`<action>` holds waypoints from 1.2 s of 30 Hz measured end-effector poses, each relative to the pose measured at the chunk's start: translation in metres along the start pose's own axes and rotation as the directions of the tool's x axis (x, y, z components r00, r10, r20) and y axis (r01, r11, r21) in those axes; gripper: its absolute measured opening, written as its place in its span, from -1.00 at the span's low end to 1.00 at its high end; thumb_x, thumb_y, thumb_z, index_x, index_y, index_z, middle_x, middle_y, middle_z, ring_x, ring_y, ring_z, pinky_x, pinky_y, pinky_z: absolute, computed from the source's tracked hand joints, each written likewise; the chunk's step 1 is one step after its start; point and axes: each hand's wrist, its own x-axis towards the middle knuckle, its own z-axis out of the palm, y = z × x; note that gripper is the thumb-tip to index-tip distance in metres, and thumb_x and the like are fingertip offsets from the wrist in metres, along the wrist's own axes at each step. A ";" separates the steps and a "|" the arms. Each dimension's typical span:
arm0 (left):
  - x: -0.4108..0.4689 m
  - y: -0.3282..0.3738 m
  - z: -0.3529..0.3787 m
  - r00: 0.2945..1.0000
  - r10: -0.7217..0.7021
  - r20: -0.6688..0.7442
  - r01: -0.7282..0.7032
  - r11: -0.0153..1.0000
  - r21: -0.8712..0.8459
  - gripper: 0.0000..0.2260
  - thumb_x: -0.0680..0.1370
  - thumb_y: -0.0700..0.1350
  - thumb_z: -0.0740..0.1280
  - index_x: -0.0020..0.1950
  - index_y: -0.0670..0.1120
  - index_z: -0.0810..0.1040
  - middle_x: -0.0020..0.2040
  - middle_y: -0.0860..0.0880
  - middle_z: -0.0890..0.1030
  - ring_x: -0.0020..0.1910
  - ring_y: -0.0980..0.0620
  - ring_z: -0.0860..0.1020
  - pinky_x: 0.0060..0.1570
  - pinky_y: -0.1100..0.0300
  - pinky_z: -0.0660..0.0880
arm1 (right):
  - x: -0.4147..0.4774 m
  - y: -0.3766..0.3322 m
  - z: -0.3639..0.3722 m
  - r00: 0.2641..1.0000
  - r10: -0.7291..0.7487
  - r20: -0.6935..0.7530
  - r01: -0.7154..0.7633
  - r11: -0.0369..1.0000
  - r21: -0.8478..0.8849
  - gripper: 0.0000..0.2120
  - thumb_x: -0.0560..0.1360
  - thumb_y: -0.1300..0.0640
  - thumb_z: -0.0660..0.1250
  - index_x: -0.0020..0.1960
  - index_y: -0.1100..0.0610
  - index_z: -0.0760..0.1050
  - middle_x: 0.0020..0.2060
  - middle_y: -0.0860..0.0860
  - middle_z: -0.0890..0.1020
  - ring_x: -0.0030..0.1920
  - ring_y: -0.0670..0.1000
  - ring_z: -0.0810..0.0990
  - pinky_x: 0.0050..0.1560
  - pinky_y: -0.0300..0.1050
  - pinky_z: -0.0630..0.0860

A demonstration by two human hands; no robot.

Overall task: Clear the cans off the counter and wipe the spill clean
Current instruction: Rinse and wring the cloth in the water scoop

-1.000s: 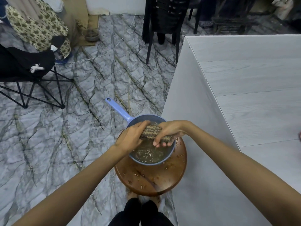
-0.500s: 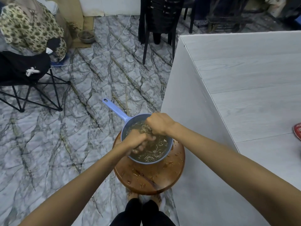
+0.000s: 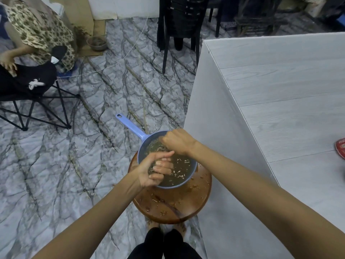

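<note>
Both hands grip a wet brownish cloth (image 3: 155, 146) over a blue long-handled dipper (image 3: 130, 126) full of murky water with bits floating in it. My left hand (image 3: 155, 171) is fisted around the cloth's near end, fingers curled toward me. My right hand (image 3: 177, 142) is fisted on its far end, knuckles up. Most of the cloth is hidden inside the two fists. The dipper stands on a round brown stool (image 3: 173, 206) spattered with drops and crumbs. The grey-white counter (image 3: 280, 109) lies to the right; a red can (image 3: 340, 146) shows at its right edge.
The counter's white side panel (image 3: 214, 146) rises right beside the stool. A black folding chair (image 3: 37, 101) with a seated person stands at far left. Black chairs (image 3: 179, 21) stand behind the counter's far corner. A small bowl (image 3: 97, 43) sits on the marble-patterned floor.
The cloth was held stretched between my hands above the dipper; my hands have since closed into fists on it and turned, left hand toward me, right hand away. The view shifted slightly.
</note>
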 end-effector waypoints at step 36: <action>0.042 -0.054 0.200 0.941 0.216 0.262 -0.336 0.475 0.813 -0.81 0.55 -0.10 0.24 0.05 -0.13 0.59 -0.20 -0.03 0.67 -0.27 0.06 0.61 -0.35 0.27 0.54 | -0.271 -0.032 -0.045 0.191 0.951 0.244 0.456 -0.306 0.836 -0.79 0.44 0.28 0.38 0.07 0.19 0.55 -0.04 0.09 0.65 -0.07 0.04 0.65 -0.02 -0.15 0.61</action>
